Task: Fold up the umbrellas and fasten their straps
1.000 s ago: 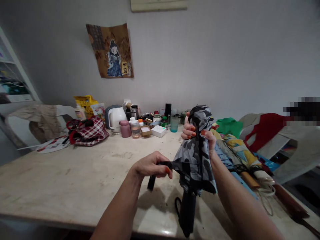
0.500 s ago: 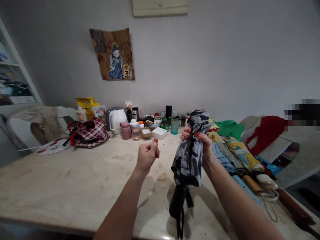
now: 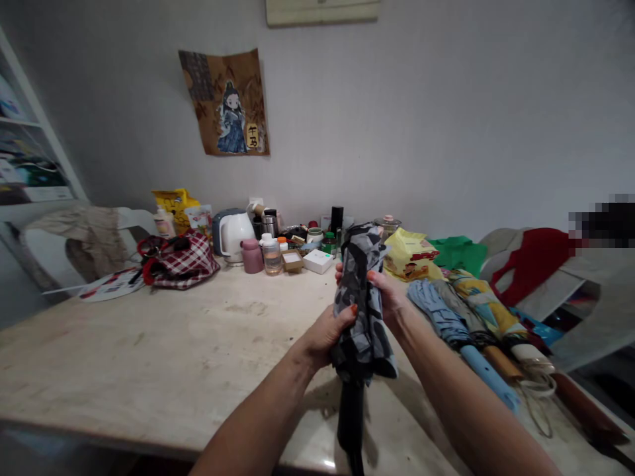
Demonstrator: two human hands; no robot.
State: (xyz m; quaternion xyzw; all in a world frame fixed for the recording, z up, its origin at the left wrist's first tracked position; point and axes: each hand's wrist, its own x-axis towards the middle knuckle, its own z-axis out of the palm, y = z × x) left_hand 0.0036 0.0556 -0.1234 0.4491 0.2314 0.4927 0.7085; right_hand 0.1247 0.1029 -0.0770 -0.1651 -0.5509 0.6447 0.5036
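Note:
A folded camouflage umbrella (image 3: 358, 297) in grey and black stands almost upright over the table, its black handle (image 3: 350, 416) pointing down toward me. My left hand (image 3: 330, 334) is closed round the lower left side of the canopy, thumb lying across the front. Higher up, on the right side, my right hand (image 3: 384, 294) grips the cloth with its thumb in front. Most fingers of both hands are hidden behind the canopy. To the right lie several other folded umbrellas, among them a light blue umbrella (image 3: 439, 311) and a yellow patterned umbrella (image 3: 486, 304).
Along the wall stand a white kettle (image 3: 237, 235), a pink jar (image 3: 252, 256), a small white box (image 3: 318, 262) and a yellow snack bag (image 3: 411, 254). A checkered bag (image 3: 186, 264) sits at the left of the table (image 3: 149, 357). Chairs stand at both sides.
My left hand has moved right from beside the umbrella and taken hold of its canopy. The umbrella has shifted slightly left and stands straighter, with my right hand still on it.

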